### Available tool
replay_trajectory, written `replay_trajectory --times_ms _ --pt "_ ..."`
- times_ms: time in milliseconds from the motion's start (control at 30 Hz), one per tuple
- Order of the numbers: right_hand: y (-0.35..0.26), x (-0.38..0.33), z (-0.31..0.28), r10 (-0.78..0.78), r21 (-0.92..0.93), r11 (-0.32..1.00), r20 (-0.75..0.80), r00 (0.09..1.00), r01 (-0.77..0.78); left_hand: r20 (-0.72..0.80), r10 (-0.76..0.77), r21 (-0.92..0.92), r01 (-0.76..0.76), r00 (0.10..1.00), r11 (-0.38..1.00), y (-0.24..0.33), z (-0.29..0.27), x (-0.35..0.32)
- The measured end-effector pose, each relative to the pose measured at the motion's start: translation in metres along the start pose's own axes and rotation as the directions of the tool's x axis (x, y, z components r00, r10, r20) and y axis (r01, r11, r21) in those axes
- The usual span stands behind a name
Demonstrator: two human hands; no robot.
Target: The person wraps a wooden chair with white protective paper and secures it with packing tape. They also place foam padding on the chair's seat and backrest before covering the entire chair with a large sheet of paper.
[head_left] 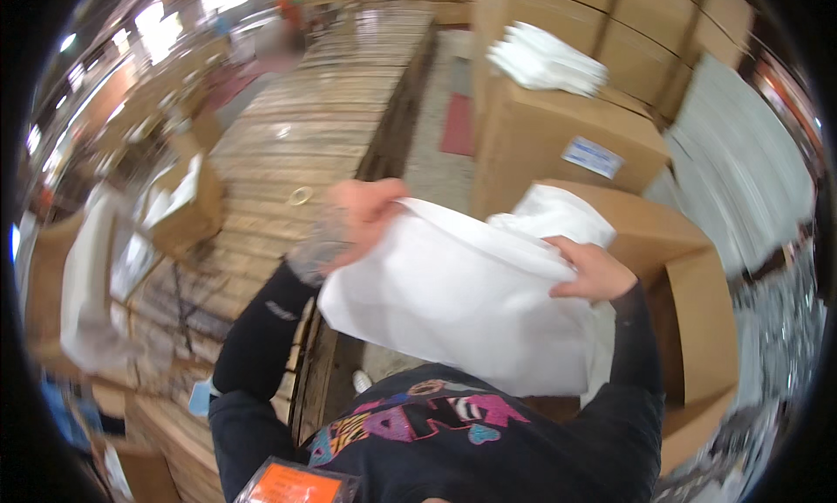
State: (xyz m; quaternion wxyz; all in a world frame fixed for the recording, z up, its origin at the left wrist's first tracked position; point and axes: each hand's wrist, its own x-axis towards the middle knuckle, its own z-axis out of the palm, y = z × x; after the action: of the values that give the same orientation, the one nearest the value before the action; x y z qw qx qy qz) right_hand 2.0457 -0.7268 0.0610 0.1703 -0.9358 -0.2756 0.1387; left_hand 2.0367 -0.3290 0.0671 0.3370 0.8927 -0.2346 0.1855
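A white sheet of soft, cloth-like material stretches between my two hands in front of my body. My left hand pinches its upper left corner, fingers closed. At the right end, my right hand grips the upper edge between thumb and fingers. Beneath and behind the sheet stands an open cardboard box, its flaps spread outward. More white material bunches up at the box's far side, just beyond the sheet; where one piece ends and the other begins is hard to tell.
A slatted wooden table runs away on my left, with a roll of tape on it. Folded white pieces lie on a closed carton ahead right. Stacked cartons rise behind. Grey wrapped sheets lean at far right.
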Motion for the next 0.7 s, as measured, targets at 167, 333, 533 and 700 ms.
replay_trajectory --times_ms 167,333,533,700 --pt "0.031 -0.046 0.015 0.082 0.170 0.983 -0.060 0.995 -0.071 0.097 0.025 0.052 -0.030 0.995 0.998 0.018 0.012 0.033" --pt "0.043 -0.099 -0.007 0.324 0.563 0.814 -0.642 0.695 0.140 0.110 0.374 -0.108 -0.363 0.921 0.925 0.035 0.049 0.022" --pt "0.029 -0.113 -0.001 0.188 0.301 0.951 -0.396 0.899 -0.066 -0.263 -0.280 -0.648 0.046 0.924 0.760 0.018 0.016 0.062" --pt "0.032 -0.082 0.042 0.117 0.255 0.963 -0.099 0.988 -0.088 -0.459 -0.286 -0.669 -0.116 0.841 0.734 -0.076 -0.145 0.130"
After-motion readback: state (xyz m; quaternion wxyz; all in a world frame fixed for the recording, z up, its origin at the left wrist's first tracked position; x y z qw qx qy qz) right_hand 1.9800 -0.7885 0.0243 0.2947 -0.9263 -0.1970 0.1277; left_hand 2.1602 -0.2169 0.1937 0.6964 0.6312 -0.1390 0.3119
